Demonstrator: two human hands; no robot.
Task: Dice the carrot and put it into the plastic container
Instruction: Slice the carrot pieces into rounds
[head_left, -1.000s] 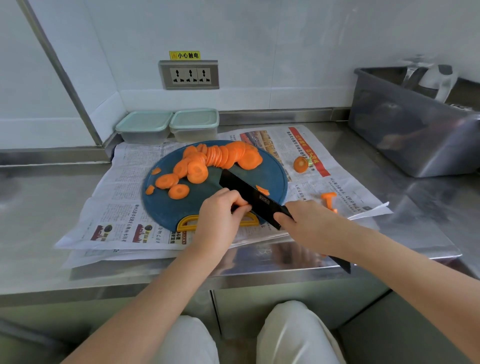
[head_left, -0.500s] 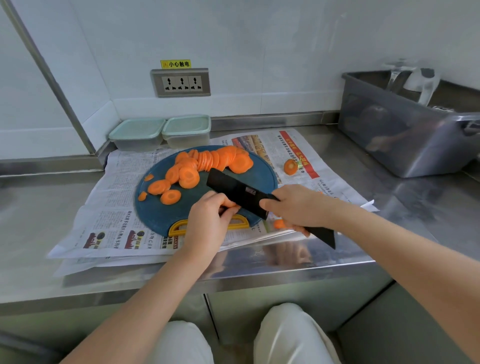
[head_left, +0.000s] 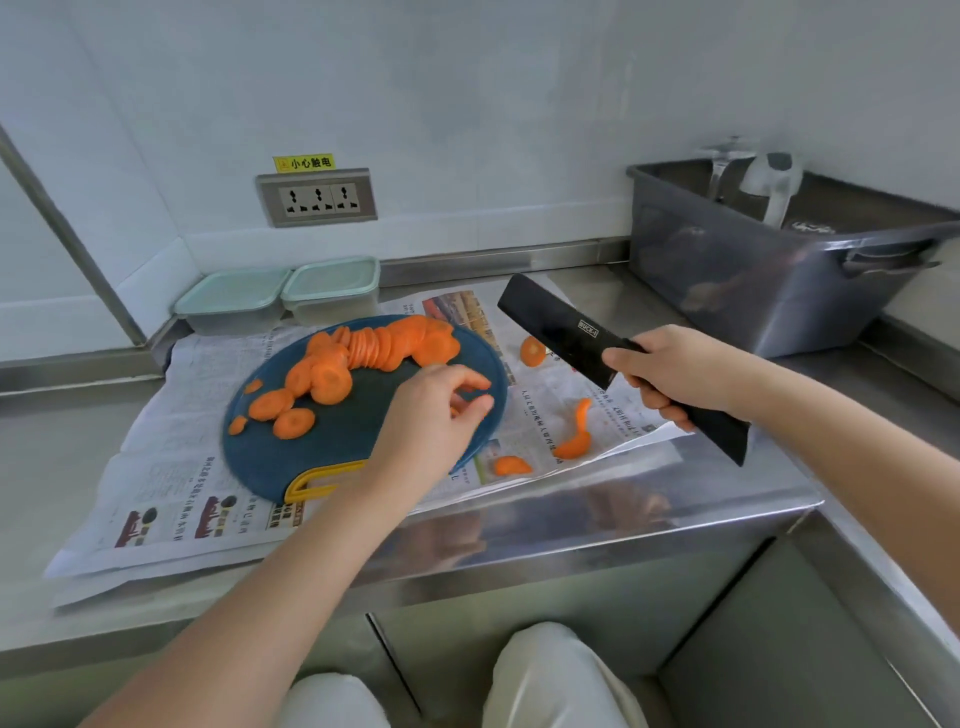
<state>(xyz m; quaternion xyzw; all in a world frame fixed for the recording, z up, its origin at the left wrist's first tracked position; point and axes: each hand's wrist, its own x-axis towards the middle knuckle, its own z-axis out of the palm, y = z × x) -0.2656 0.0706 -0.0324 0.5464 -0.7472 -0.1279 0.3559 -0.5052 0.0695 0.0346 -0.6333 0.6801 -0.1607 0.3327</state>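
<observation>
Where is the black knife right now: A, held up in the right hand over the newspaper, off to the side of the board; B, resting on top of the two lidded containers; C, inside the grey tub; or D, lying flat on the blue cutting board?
A: the right hand grips the knife by its handle, blade raised above the newspaper beside the cutting board.

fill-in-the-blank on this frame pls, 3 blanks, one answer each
1. The right hand has a grip on a black ____.
2. The carrot slices lie on a round ____ cutting board.
3. Both plastic containers by the wall have their lids ____.

Missing words: knife; blue; on
</observation>
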